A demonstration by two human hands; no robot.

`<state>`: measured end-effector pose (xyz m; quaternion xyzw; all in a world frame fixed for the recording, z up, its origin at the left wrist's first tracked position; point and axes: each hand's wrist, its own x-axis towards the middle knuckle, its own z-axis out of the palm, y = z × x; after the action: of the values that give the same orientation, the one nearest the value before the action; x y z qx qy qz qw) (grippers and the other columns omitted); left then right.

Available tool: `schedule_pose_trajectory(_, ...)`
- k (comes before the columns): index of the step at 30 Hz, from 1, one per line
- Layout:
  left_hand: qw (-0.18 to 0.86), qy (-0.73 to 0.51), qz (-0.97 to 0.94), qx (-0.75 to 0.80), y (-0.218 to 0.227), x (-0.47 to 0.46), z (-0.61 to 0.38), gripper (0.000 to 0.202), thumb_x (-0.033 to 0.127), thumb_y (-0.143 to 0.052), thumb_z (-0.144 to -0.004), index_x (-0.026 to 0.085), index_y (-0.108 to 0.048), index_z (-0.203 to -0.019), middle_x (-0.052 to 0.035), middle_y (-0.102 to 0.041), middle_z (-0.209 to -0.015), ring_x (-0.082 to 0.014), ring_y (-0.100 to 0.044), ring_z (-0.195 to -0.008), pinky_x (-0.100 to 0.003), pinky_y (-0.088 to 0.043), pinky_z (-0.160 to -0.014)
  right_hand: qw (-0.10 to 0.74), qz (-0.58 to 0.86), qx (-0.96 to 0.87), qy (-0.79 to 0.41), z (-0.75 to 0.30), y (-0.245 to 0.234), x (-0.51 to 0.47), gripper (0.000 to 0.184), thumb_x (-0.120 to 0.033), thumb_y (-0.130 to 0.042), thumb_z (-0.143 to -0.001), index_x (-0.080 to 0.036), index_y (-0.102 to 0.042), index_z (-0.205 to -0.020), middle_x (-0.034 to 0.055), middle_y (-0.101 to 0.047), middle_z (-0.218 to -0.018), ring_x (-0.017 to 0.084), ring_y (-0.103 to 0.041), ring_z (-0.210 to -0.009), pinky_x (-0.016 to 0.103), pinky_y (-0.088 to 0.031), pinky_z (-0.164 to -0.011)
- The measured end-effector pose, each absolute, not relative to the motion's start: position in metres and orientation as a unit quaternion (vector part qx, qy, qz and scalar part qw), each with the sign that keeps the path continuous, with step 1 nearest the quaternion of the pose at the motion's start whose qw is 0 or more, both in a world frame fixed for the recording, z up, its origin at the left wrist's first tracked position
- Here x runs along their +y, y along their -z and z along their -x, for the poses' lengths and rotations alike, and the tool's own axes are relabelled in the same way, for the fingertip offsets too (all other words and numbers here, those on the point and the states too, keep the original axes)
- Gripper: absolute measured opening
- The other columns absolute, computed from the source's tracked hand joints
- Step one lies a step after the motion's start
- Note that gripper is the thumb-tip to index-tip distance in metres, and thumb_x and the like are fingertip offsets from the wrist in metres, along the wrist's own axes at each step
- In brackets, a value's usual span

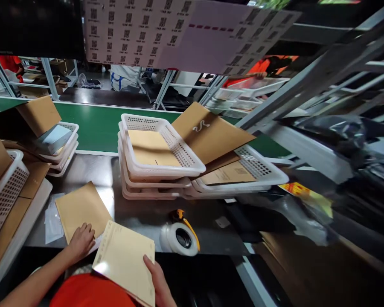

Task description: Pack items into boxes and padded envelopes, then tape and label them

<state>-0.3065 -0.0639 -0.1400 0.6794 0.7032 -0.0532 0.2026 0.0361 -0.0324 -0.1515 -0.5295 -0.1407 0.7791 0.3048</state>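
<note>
My right hand [158, 279] grips a cream-coloured envelope [126, 258] by its right side, the thumb lying on top. Small print runs along the envelope's left part, and more layers show under its lower edge. My left hand [82, 241] rests palm down at the near edge of a brown kraft envelope [83, 209] on the table, its fingers slightly bent. A bit of white shows beside that hand, partly hidden. Clear plastic sleeves [53, 221] lie left of the kraft envelope.
Stacked white baskets [161, 170] holding flat brown mailers stand mid-table, with another basket [272, 172] to their right. A tape roll [183, 238] with a yellow-orange cutter sits near the front edge. More baskets [17, 164] and boxes crowd the left. A code sheet [205, 38] hangs above.
</note>
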Motion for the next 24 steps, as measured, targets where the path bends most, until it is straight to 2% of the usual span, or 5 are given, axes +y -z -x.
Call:
schedule_pose_trajectory(7, 0.217, 0.079, -0.657, 0.717, 0.14, -0.059, 0.302, 0.032, 0.008, -0.043, -0.099, 0.017, -0.073, -0.105, -0.0122, -0.074, -0.115, -0.0274, -0.067, -0.111, -0.037, -0.052, -0.089, 0.301, 0.491, -0.162, -0.802, -0.044, 0.169, -0.03, 0.044, -0.047, -0.094, -0.068, -0.014, -0.081, -0.093, 0.0188, -0.083, -0.091, 0.041, -0.08, -0.097, 0.051, -0.062, -0.092)
schedule_pose_trajectory(14, 0.192, 0.036, -0.65, 0.735, 0.106, -0.021, 0.3, 0.039, 0.013, -0.027, -0.107, 0.017, -0.065, -0.116, -0.0124, -0.07, -0.118, -0.0253, -0.066, -0.114, -0.035, -0.05, -0.098, 0.303, 0.456, -0.202, -0.812, -0.03, 0.163, -0.012, 0.056, -0.05, -0.094, -0.068, -0.011, -0.08, -0.105, 0.0216, -0.083, -0.099, 0.039, -0.08, -0.092, 0.053, -0.061, -0.089)
schedule_pose_trajectory(18, 0.23, 0.048, -0.687, 0.688, 0.095, -0.015, 0.303, 0.017, 0.019, -0.057, -0.096, 0.017, -0.066, -0.11, -0.0126, -0.072, -0.116, -0.0266, -0.067, -0.106, -0.035, -0.051, -0.097, 0.347, 0.456, -0.193, -0.796, -0.003, 0.171, 0.003, 0.065, -0.054, -0.095, -0.063, -0.011, -0.079, -0.109, 0.0205, -0.083, -0.095, 0.04, -0.079, -0.091, 0.054, -0.061, -0.09)
schedule_pose_trajectory(22, 0.274, 0.062, -0.709, 0.647, 0.094, -0.014, 0.308, 0.066, 0.033, -0.097, -0.054, 0.019, -0.062, -0.108, -0.013, -0.071, -0.119, -0.0304, -0.067, -0.104, -0.036, -0.053, -0.094, 0.406, 0.475, -0.171, -0.762, 0.014, 0.181, -0.005, 0.067, -0.059, -0.095, -0.06, -0.016, -0.077, -0.109, 0.016, -0.083, -0.096, 0.039, -0.079, -0.096, 0.053, -0.061, -0.091)
schedule_pose_trajectory(24, 0.282, 0.065, -0.713, 0.639, 0.094, -0.012, 0.31, 0.065, 0.039, -0.096, -0.055, 0.02, -0.062, -0.107, -0.0127, -0.071, -0.118, -0.0303, -0.067, -0.104, -0.037, -0.053, -0.095, 0.412, 0.486, -0.16, -0.754, 0.015, 0.182, -0.015, 0.065, -0.06, -0.096, -0.059, -0.017, -0.077, -0.105, 0.0151, -0.083, -0.094, 0.038, -0.08, -0.093, 0.052, -0.061, -0.09)
